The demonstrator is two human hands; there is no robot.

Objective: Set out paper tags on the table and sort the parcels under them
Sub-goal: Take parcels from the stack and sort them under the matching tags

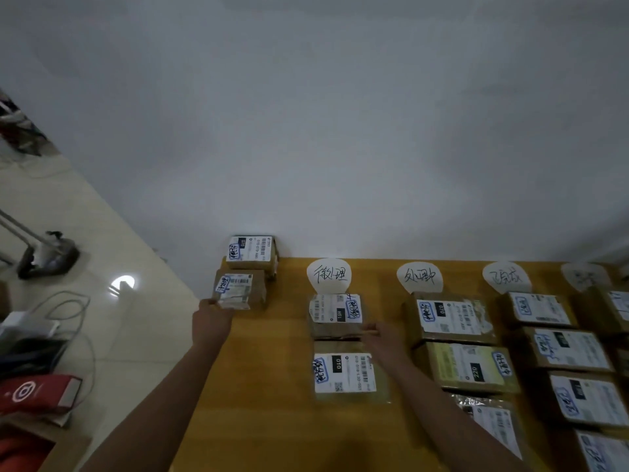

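Round white paper tags lie along the far edge of the yellow table: a first tag, a second tag, a third tag, and a blurred one. Labelled cardboard parcels sit in columns under them. My left hand grips the near corner of a small parcel at the table's left end, in front of another parcel. My right hand touches the front right edge of the top parcel under the first tag, above a second parcel.
A white wall rises right behind the table. To the left is a tiled floor with cables, a stand's base and a red bag. More parcels fill the right side, such as one under the second tag.
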